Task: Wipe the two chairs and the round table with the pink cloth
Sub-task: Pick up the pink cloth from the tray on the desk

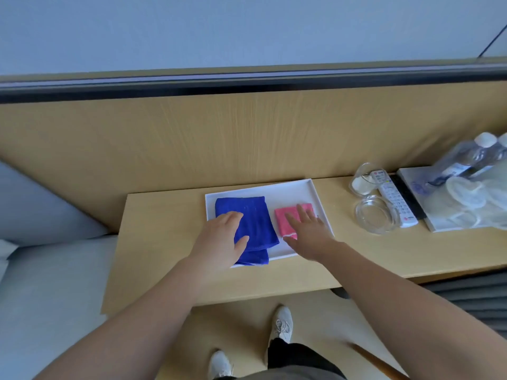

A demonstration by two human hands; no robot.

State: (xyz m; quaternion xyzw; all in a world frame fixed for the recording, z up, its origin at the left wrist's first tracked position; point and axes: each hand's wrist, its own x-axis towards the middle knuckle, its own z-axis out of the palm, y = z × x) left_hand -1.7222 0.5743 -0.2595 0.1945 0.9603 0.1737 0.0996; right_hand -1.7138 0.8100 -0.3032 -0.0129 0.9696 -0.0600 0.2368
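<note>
On white tray [301, 185], 3 o'clock of blue cloth [255, 215]: pink cloth [280, 221], folded. Right hand [310, 237] over it, fingers spread. Left hand [222, 239] relaxed on blue cloth. Likely soft, light; pinch 6 o'clock edge.

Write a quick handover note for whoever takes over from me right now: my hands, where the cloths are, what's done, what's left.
Hands: the left hand is open, resting on the blue cloth. The right hand is open, fingers straight over the pink cloth, not gripping it.
Things: both cloths lie folded on the white tray on the wooden desk, blue left of pink.
Done: nothing; the pink cloth is not yet picked up.
Left: take the pink cloth, wipe both chairs and the round table, none of them in view.
</note>
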